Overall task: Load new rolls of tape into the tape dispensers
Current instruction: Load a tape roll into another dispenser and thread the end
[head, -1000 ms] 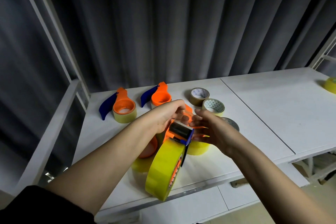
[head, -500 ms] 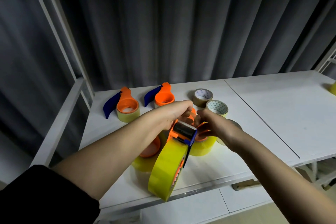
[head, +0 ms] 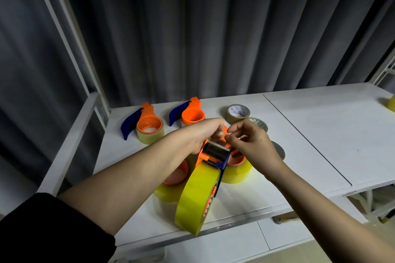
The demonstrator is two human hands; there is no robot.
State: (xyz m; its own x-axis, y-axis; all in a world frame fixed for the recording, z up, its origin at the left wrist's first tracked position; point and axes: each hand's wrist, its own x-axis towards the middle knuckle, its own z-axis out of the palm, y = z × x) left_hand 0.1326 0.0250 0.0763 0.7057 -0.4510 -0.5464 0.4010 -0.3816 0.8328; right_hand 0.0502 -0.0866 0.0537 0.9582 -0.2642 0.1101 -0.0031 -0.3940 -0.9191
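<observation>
Left hand [head: 201, 134] clamped around dispenser [head: 215, 153] near its toothed far end, steadying it above the tabletop [head: 320, 134]. Right hand [head: 250, 143] pinching at the tape end beside the blade, probably threading it across the roller. Yellow roll [head: 196, 196] mounted at the near end, standing on edge. Long axis running near to far, blade pointing away. Loaded dispensers [head: 147, 126] resting far left.

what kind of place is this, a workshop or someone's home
Probably a packing or workshop bench, not a home: a plain white metal-framed worktable, grey corrugated wall panels, and several orange tape dispensers beside spare rolls.
</observation>
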